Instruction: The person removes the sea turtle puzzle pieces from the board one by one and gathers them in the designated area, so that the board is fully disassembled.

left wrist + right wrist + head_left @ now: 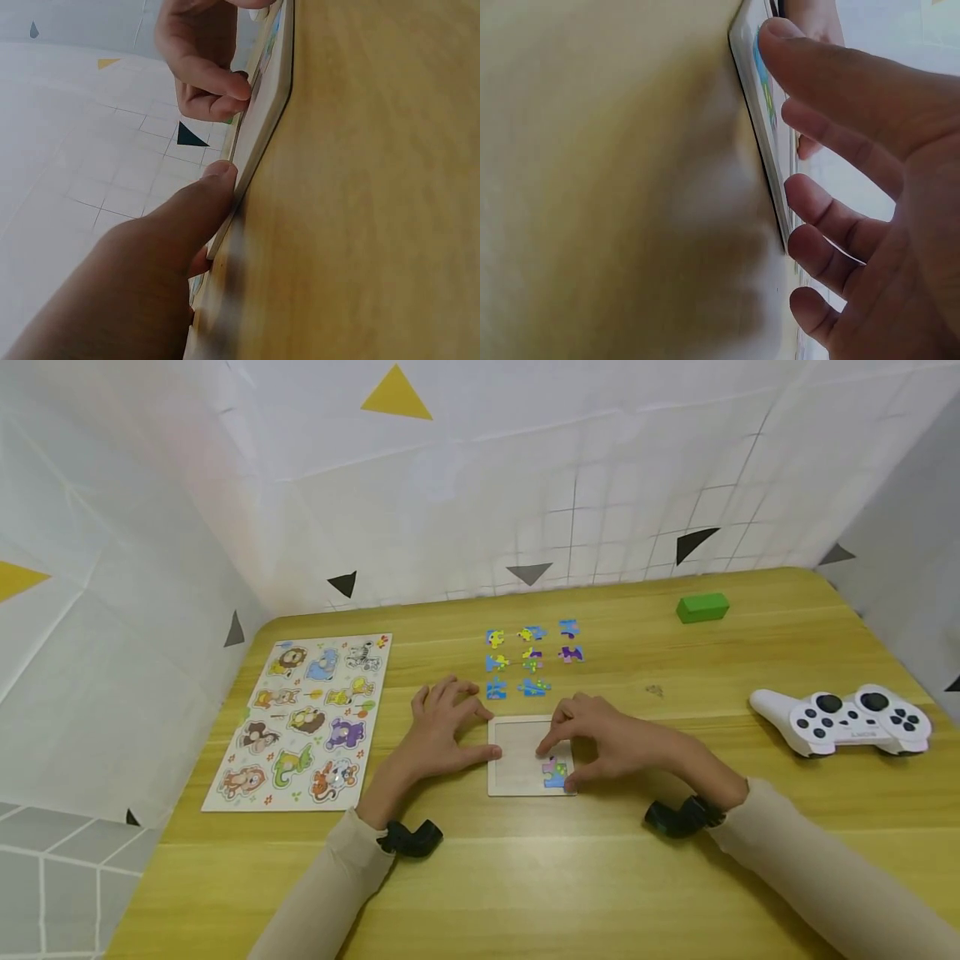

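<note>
A small square wooden puzzle tray [517,792] lies on the table with a blue, pink and green jigsaw piece [555,774] in its lower right corner. My left hand [435,739] steadies the tray, its thumb on the left rim and its fingers spread by the upper left corner. Over the tray's right side is my right hand [607,739]. Its thumb touches the corner by the piece, while the index finger reaches down inside the tray; nothing shows pinched between them. Several loose jigsaw pieces [534,687] lie in rows beyond the tray.
An animal puzzle board [309,695] lies at the left. A white game controller [847,727] rests at the right, and a green block [702,608] stands near the back edge. Fabric walls [480,510] border the table at the back and sides.
</note>
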A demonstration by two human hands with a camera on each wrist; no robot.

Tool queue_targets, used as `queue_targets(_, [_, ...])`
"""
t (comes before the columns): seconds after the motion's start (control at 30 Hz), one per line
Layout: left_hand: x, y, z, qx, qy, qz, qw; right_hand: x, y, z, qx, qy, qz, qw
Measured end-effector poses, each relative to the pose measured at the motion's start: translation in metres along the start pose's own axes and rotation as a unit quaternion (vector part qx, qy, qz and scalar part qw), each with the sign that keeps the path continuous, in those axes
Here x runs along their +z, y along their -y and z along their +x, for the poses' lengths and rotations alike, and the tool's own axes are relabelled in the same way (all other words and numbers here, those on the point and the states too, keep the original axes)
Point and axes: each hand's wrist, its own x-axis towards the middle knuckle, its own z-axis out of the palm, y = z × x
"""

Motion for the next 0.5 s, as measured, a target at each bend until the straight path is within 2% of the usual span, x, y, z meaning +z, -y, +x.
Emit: queue_targets(0.5, [0.0018, 0.0029, 0.0012, 0.002, -0.003, -0.001, 1.0, 0.006, 0.0065, -0.0005, 0.01, 0.015, -0.013, 1.0])
